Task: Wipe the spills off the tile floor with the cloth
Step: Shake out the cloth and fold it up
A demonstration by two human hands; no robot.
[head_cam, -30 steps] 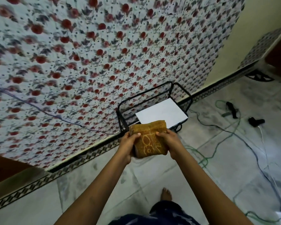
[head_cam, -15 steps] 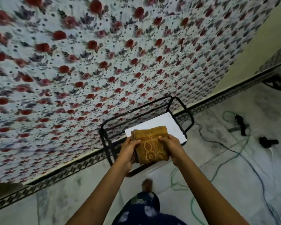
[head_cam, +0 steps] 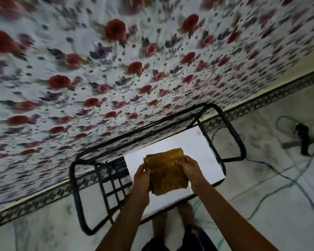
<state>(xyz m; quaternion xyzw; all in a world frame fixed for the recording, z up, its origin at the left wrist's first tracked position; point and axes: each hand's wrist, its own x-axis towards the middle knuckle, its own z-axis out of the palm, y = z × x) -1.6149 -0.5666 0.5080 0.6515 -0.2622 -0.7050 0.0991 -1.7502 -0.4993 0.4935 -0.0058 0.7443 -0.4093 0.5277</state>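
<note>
A folded mustard-yellow cloth (head_cam: 166, 171) is held in front of me, over the white top (head_cam: 203, 153) of a black metal-frame stand (head_cam: 232, 131). My left hand (head_cam: 141, 176) grips its left edge and my right hand (head_cam: 188, 166) grips its right edge. The pale marbled tile floor (head_cam: 272, 200) spreads to the right and below. I cannot make out any spill in this blurred view.
A flower-patterned sheet (head_cam: 116, 69) covers the wall behind the stand, with a patterned skirting strip (head_cam: 261, 102) at its foot. Green and dark cables (head_cam: 286, 178) and a black plug (head_cam: 304, 140) lie on the floor at right. My bare foot (head_cam: 187, 214) stands under the stand's front edge.
I have stepped closer to the stand, so it and the wall look larger. The cloth, still in both hands, is now over the white top.
</note>
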